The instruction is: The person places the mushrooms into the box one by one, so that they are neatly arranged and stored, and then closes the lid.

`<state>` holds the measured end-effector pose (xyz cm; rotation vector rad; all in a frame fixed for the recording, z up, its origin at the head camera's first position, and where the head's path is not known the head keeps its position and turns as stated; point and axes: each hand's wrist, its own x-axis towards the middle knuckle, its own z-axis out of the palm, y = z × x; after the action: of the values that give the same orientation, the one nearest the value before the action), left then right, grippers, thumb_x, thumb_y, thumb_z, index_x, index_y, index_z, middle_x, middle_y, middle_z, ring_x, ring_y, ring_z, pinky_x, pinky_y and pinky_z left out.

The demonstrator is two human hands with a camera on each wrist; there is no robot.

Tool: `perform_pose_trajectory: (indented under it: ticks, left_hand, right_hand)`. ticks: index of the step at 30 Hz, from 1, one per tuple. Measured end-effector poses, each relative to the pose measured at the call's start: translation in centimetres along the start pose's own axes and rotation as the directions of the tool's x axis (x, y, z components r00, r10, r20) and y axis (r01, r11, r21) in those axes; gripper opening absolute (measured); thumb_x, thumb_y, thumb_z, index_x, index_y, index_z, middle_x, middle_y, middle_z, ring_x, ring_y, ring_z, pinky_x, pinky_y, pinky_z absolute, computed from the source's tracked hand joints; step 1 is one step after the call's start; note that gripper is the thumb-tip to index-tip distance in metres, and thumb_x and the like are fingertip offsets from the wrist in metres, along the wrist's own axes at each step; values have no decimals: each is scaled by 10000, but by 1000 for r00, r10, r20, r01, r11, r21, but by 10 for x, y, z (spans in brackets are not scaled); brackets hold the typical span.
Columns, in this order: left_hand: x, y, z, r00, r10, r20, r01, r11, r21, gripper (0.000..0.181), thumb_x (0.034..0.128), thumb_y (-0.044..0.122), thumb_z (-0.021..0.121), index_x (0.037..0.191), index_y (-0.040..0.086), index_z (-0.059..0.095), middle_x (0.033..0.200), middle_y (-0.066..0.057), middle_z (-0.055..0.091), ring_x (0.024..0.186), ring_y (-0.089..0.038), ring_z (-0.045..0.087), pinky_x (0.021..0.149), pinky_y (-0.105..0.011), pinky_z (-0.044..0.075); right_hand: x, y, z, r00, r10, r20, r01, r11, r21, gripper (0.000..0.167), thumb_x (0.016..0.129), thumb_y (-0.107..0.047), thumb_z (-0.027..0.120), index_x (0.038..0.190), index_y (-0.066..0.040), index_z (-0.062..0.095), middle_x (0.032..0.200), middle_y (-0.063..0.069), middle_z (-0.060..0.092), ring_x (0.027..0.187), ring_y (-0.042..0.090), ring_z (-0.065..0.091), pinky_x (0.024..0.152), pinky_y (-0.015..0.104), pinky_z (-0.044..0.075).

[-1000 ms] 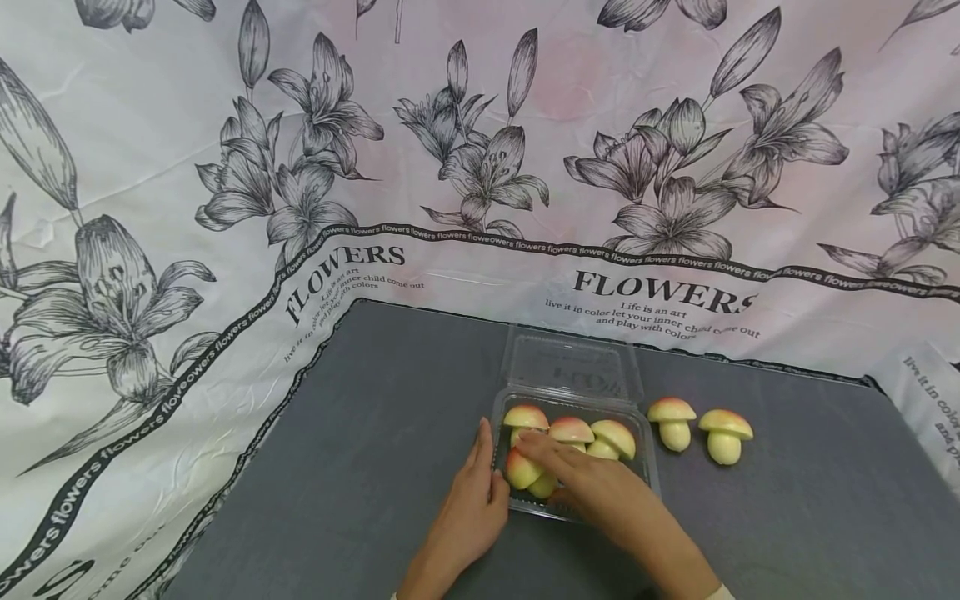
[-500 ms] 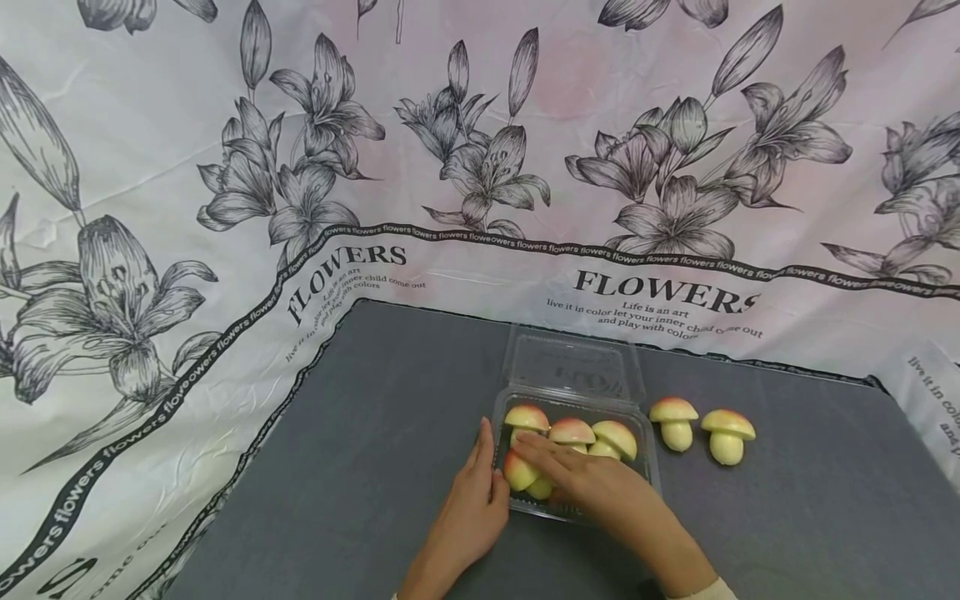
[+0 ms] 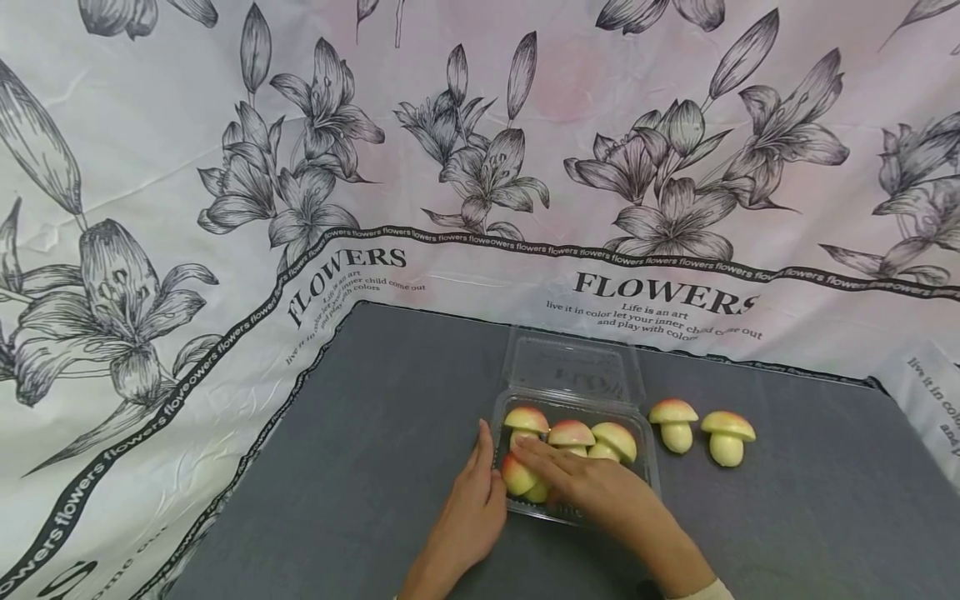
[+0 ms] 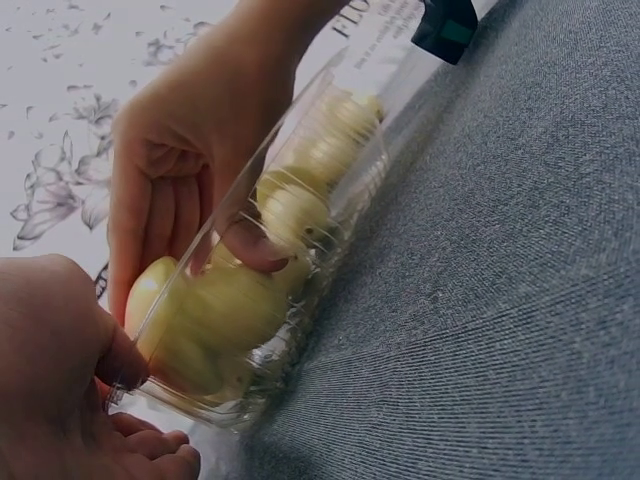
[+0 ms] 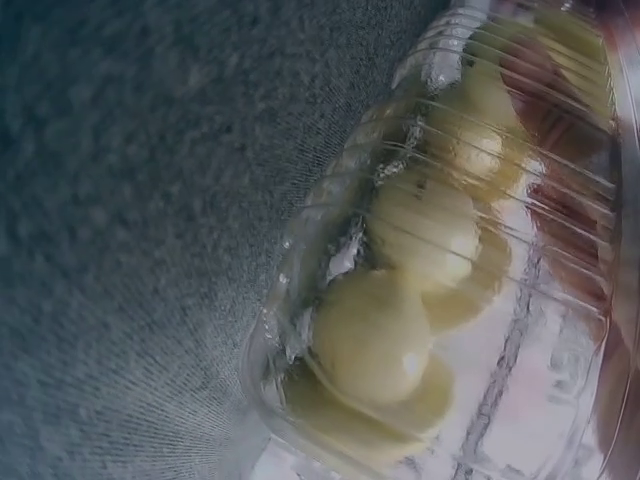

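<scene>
Near the back edge of the grey surface: a clear plastic box, well apart from the surface's left and right edges; its lid is folded back toward the back edge.
Box, back row: 3 yellow mushrooms with reddish caps lie side by side, caps toward the lid; the left mushroom is at the back-left corner, then the middle mushroom and the right mushroom.
Box, front-left corner: a 4th mushroom, tilted and partly covered by fingers.
Right hand: over the box's front edge, clamped on the 4th mushroom, fingers and thumb on opposite sides of it.
Left hand: against the outside of the box's left edge, straight fingers touching it, thumb apart from them near the front-left corner.
Beside the box's right edge: 2 loose mushrooms, apart from each other; the nearer mushroom is just beside the box, the farther mushroom nearer the surface's right edge.
Cloth: pale, printed with flowers, beyond the back and left edges.
</scene>
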<state>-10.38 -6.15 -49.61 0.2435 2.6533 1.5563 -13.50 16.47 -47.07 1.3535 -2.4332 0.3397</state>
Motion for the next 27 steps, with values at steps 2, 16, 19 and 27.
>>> perform_pose_trajectory:
  ticks: [2, 16, 19, 27]
  left_hand:
    - [0, 0, -1, 1000, -14, 12, 14, 1000, -12, 701, 1089, 117, 382, 1703, 123, 44, 1755, -105, 150, 1572, -228, 220, 1236, -547, 283]
    - [0, 1, -2, 999, -42, 22, 43, 998, -34, 754, 1048, 158, 415, 1707, 151, 47, 1761, -64, 130, 1587, -221, 190, 1254, -554, 243]
    - [0, 1, -2, 999, -44, 20, 45, 998, -35, 762, 1039, 165, 419, 1708, 134, 56, 1757, -55, 130, 1585, -233, 197, 1251, -559, 248]
    - [1, 1, -1, 999, -40, 14, 41, 998, -45, 771, 1031, 162, 431, 1707, 103, 64, 1755, -66, 131, 1583, -251, 205, 1248, -564, 252]
  right_hand:
    - [0, -1, 0, 1000, 7, 9, -7, 1000, -4, 1006, 736, -30, 935, 1612, -113, 448, 1520, 22, 611, 693, -57, 556, 640, 212, 522]
    - [4, -4, -1, 1000, -5, 28, 6, 999, -43, 888, 810, 4, 845, 1604, -134, 473, 1517, 18, 615, 823, 88, 718, 656, 273, 564]
    - [3, -4, -1, 999, 4, 34, -2, 999, -38, 890, 817, -9, 849, 1610, -141, 466, 1519, 15, 613, 828, 86, 720, 660, 271, 566]
    - [1, -4, -2, 1000, 20, 23, -19, 999, -32, 877, 824, -92, 875, 1601, -142, 469, 1507, 13, 624, 622, -7, 571, 577, 243, 520]
